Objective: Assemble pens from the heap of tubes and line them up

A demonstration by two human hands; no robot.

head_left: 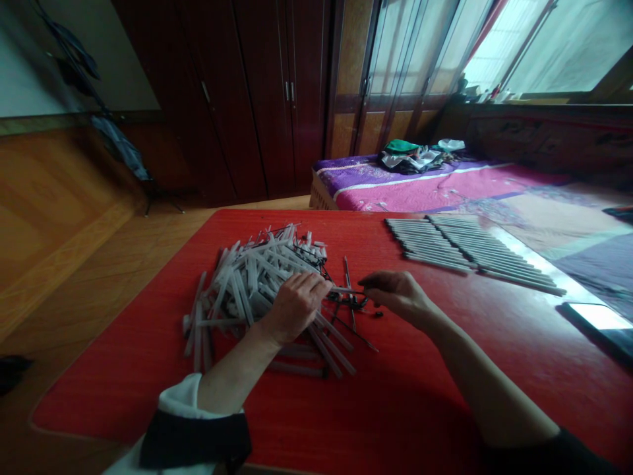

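Observation:
My left hand [298,307] is closed round a translucent plastic tube [340,289], whose end points right. My right hand [399,297] pinches a thin black piece [362,292] at that end; whether it sits inside the tube I cannot tell. Under and behind my left hand lies a heap of loose whitish tubes [242,284]. Thin black rods [363,336] and small black parts [378,315] lie scattered between and below my hands. Farther right, several greyish tubes with dark ends [514,254] rest side by side in two slanting rows.
All of this lies on a red table [395,396]. A phone [601,324] is at its right edge. Beyond the table stand a bed [376,188] with folded cloth [415,157] on it and dark wardrobes [262,99]. A coat stand [103,109] is at the left.

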